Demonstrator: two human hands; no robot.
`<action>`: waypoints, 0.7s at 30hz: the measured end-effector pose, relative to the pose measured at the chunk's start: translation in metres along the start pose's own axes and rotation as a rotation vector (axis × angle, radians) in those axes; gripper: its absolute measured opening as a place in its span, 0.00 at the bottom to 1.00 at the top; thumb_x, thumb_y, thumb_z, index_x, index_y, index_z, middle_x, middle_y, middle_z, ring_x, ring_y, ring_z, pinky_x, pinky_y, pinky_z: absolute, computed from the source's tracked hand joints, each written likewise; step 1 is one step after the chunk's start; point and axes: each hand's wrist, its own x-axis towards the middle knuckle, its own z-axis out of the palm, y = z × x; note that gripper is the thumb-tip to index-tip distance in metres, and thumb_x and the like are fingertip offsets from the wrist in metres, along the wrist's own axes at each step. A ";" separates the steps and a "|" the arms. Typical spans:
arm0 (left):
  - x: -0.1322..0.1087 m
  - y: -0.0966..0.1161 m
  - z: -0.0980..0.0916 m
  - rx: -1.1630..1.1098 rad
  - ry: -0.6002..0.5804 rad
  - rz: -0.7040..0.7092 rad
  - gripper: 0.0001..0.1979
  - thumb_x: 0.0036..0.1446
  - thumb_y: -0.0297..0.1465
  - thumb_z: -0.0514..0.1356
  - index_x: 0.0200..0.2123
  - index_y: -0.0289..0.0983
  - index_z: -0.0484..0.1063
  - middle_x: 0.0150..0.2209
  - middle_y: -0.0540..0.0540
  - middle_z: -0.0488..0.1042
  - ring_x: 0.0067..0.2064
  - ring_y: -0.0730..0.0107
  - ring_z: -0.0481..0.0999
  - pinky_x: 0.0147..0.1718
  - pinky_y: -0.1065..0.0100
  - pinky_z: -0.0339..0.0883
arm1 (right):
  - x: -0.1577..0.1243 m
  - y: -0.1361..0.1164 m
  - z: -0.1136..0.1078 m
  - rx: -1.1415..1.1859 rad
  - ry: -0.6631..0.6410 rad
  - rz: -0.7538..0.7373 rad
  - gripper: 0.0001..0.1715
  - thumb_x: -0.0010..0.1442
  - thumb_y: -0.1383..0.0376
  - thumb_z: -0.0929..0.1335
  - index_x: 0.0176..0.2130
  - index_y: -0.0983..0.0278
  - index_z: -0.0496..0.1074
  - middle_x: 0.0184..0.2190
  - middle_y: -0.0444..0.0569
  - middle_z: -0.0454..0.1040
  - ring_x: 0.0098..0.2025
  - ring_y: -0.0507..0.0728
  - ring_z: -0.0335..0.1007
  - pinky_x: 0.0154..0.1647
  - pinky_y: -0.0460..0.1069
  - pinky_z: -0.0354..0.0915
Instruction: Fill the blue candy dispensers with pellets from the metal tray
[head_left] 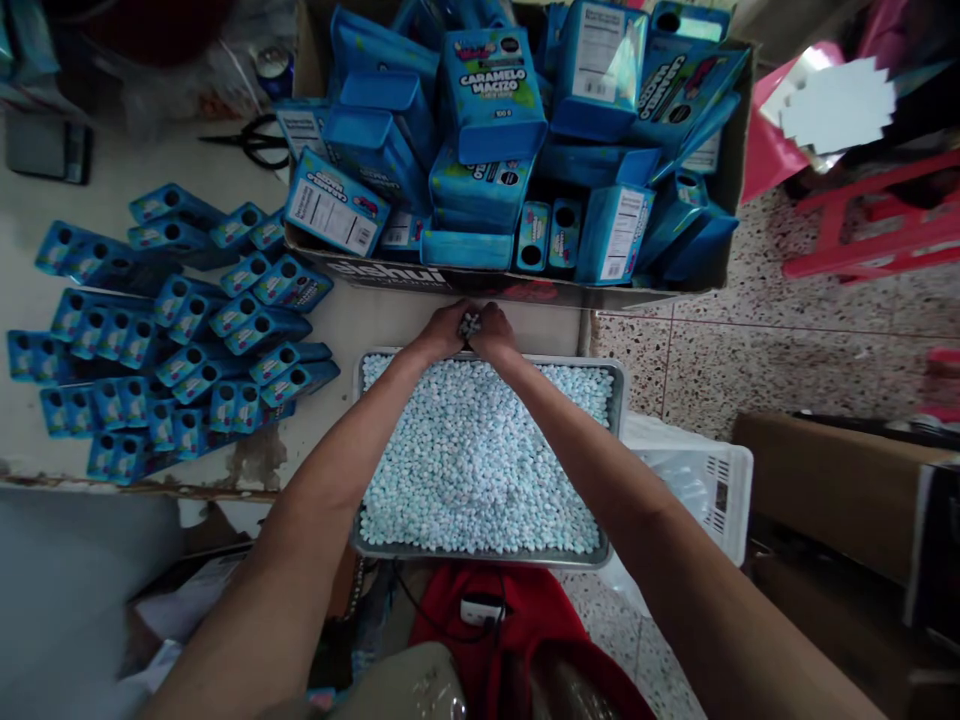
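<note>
My left hand (442, 332) and my right hand (495, 332) are cupped together at the far edge of a metal tray (619, 400). Between them sits a small heap of candies (470, 323), pale blue and white. Fingers of both hands curl around this heap; the fingertips are partly hidden. The tray is filled with a layer of the same small candies (480, 460), and my forearms cross above it. Just beyond my hands stands the front wall of a cardboard box (465, 282), crowded with blue candy cartons (491, 90) marked "Caramelo Macizo".
Several blue cartons (187, 310) with round holes in their ends lie in rows at the left. Black scissors (262, 140) and a can (274, 68) are behind them. A white plastic lid or bin (727, 500) and a brown box (832, 490) stand right, below a red stool (870, 220).
</note>
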 end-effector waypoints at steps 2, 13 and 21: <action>-0.002 0.010 -0.007 0.011 0.010 -0.019 0.21 0.48 0.22 0.64 0.49 0.36 0.75 0.51 0.40 0.84 0.53 0.52 0.82 0.55 0.61 0.74 | 0.000 -0.002 -0.008 0.011 -0.018 -0.025 0.26 0.61 0.75 0.67 0.58 0.68 0.67 0.60 0.63 0.77 0.62 0.63 0.77 0.58 0.49 0.70; -0.150 0.082 -0.005 0.095 -0.166 -0.196 0.35 0.53 0.14 0.60 0.63 0.42 0.72 0.60 0.40 0.80 0.61 0.53 0.80 0.62 0.57 0.75 | -0.117 0.070 -0.015 0.056 -0.129 -0.389 0.20 0.59 0.70 0.75 0.51 0.61 0.76 0.53 0.53 0.83 0.47 0.59 0.81 0.48 0.49 0.69; -0.056 0.049 -0.052 0.331 -0.078 -0.176 0.12 0.68 0.37 0.62 0.47 0.38 0.82 0.47 0.38 0.86 0.53 0.49 0.84 0.52 0.60 0.73 | -0.028 0.073 -0.059 -0.397 -0.146 -0.379 0.26 0.79 0.61 0.57 0.53 0.65 0.81 0.54 0.59 0.84 0.57 0.63 0.79 0.53 0.50 0.66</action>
